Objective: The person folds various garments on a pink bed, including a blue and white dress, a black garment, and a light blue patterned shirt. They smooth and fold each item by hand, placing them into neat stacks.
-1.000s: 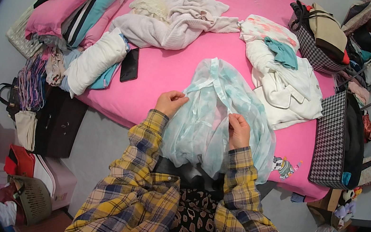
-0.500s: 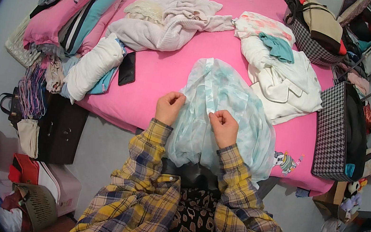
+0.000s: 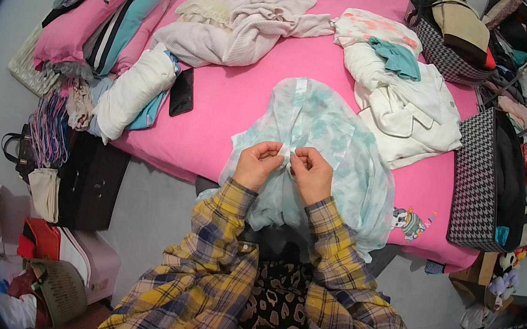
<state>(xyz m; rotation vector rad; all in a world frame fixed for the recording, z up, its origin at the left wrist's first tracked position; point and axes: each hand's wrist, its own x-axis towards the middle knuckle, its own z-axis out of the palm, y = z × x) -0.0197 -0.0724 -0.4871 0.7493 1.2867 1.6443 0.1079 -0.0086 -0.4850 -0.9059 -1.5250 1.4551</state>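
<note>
A sheer white garment (image 3: 359, 185) with a pale blue-green pattern lies spread at the near edge of the pink bed. Down its middle runs a shiny white strip (image 3: 298, 108). My left hand (image 3: 256, 165) pinches the garment's front edge at this strip, thumb against fingertips. Close beside it, my right hand (image 3: 311, 176) pinches the opposite edge, so the fingertips of both hands almost meet. Whatever small fastening may lie under the fingers is hidden. The lower part of the garment drapes over the bed's edge toward my lap.
On the pink bedsheet (image 3: 205, 145) lie a black phone (image 3: 182, 92), a cream knitted garment (image 3: 249, 33) and white clothes (image 3: 413, 119). Houndstooth storage boxes (image 3: 479, 183) stand at the right. Stacked pillows (image 3: 100, 24) and a rolled white cloth (image 3: 134, 94) are at the left.
My hands have come together: the left moved right and the right slightly left, both now at the white strip. The garment's left side has spread farther left.
</note>
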